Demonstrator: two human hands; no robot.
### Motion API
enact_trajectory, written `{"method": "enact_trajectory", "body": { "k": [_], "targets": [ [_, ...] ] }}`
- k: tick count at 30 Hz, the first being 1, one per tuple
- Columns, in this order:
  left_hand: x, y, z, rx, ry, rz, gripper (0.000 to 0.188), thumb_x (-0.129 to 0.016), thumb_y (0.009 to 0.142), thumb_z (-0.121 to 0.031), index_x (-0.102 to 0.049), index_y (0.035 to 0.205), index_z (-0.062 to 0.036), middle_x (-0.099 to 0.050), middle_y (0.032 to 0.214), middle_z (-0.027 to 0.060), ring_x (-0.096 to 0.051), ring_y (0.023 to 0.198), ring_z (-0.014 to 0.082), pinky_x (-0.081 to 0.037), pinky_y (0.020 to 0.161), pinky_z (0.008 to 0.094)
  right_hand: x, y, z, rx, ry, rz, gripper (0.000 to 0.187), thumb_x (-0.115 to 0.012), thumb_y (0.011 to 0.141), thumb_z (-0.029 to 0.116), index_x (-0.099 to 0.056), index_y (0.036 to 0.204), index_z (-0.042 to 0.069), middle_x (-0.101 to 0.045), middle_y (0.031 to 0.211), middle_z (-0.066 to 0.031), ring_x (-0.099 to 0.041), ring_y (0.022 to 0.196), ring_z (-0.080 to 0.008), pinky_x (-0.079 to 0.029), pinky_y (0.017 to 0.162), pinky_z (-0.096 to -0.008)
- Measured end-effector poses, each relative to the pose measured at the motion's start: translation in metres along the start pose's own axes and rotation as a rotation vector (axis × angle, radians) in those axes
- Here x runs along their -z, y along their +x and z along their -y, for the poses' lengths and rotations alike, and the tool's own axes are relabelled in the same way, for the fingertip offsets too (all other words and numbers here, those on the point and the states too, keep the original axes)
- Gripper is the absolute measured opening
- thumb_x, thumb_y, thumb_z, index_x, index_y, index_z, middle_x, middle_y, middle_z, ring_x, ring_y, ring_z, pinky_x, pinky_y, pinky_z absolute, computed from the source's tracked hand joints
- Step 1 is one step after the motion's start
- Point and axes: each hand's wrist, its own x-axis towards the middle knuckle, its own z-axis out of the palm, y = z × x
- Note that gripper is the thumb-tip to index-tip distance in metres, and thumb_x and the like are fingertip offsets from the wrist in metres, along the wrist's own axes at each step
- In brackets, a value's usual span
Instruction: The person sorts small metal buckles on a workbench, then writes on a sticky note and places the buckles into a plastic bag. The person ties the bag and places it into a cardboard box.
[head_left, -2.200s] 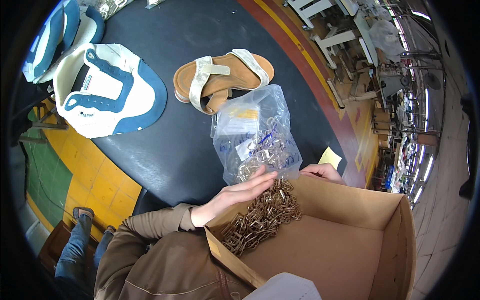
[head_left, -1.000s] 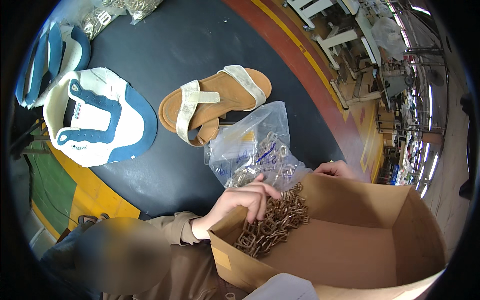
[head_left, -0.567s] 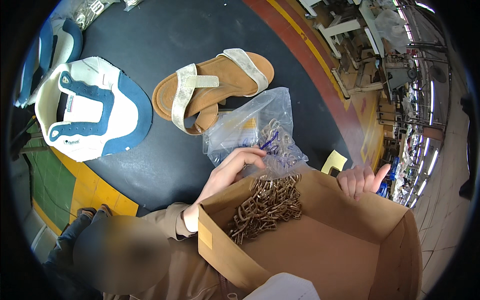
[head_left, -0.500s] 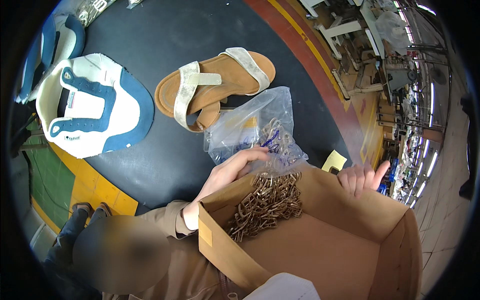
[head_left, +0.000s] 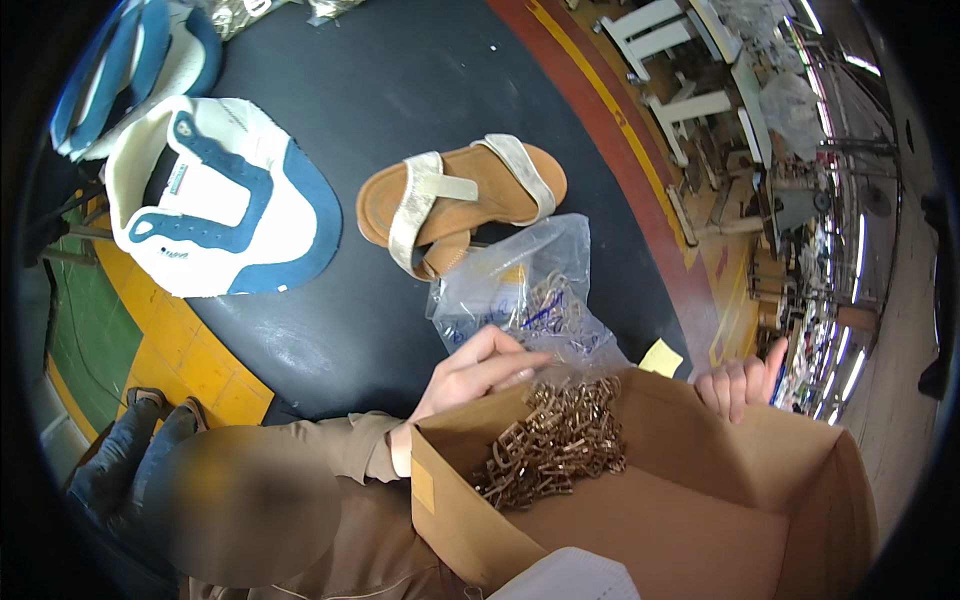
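A brown cardboard box [head_left: 650, 540] is in front of me, with a heap of small bronze-coloured metal buckles [head_left: 560, 440] in its far left part. My left hand [head_left: 475, 375] reaches over the box's far left rim, its bent fingers closed at the mouth of a clear plastic bag [head_left: 530, 280]. More metal pieces show inside that bag, which has blue handwriting on it; its mouth lies at the box rim beside the heap. The fingers of my right hand [head_left: 735, 388] are wrapped over the far right rim, with one digit sticking up.
On the dark table [head_left: 340, 110] lie a tan sandal [head_left: 485, 190] with pale straps, a white and blue shoe upper [head_left: 240, 200] and further blue and white uppers [head_left: 160, 60]. A yellow paper [head_left: 660, 357] is beyond the box. A person's legs [head_left: 150, 450] show at the left.
The box, both hands and the table items sit slightly lower and further right in the picture. My left hand stays at the bag's mouth, my right at the rim.
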Motion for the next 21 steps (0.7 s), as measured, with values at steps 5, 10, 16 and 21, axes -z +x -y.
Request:
{"method": "enact_trajectory", "body": {
  "k": [5,10,16,21],
  "targets": [
    [-0.003,0.001,0.0,0.036,0.012,-0.03,0.034,-0.065,0.097,-0.003,-0.069,0.131,-0.0028,-0.051,0.104,0.0027,-0.049,0.082,0.0109,-0.043,0.074,0.0246,0.018,-0.001,-0.014,0.021,0.038,-0.053,0.079,0.008,0.107,0.061,-0.04,0.063,0.015,-0.055,0.051,-0.0043,-0.042,0.045,-0.0167,-0.042,0.058,-0.031],
    [-0.007,0.0,-0.009,0.107,0.003,-0.218,0.016,-0.064,0.098,-0.003,-0.069,0.113,-0.0027,-0.056,0.091,0.005,-0.054,0.078,0.0153,-0.046,0.07,0.0281,0.028,0.005,-0.021,0.03,0.043,-0.02,0.081,0.009,0.107,0.061,-0.042,0.064,0.014,-0.056,0.052,-0.0061,-0.044,0.044,-0.0187,-0.042,0.059,-0.0309],
    [-0.021,-0.012,-0.003,0.05,-0.118,-0.152,0.001,-0.062,0.098,-0.002,-0.062,0.098,-0.0032,-0.054,0.092,0.0061,-0.054,0.078,0.0169,-0.044,0.071,0.0286,0.035,-0.005,-0.021,-0.043,0.202,-0.155,0.077,0.008,0.108,0.058,-0.038,0.063,0.016,-0.051,0.05,-0.0023,-0.04,0.043,-0.0156,-0.041,0.059,-0.0298],
    [-0.024,-0.025,0.004,0.068,-0.126,-0.093,0.003,-0.06,0.103,-0.004,-0.057,0.102,-0.003,-0.052,0.102,0.0038,-0.049,0.083,0.0078,-0.043,0.072,0.0233,0.042,0.005,-0.018,-0.03,0.165,0.078,0.082,0.006,0.107,0.062,-0.042,0.062,0.014,-0.058,0.053,-0.0058,-0.047,0.044,-0.0158,-0.042,0.056,-0.0304]
  ]
}}
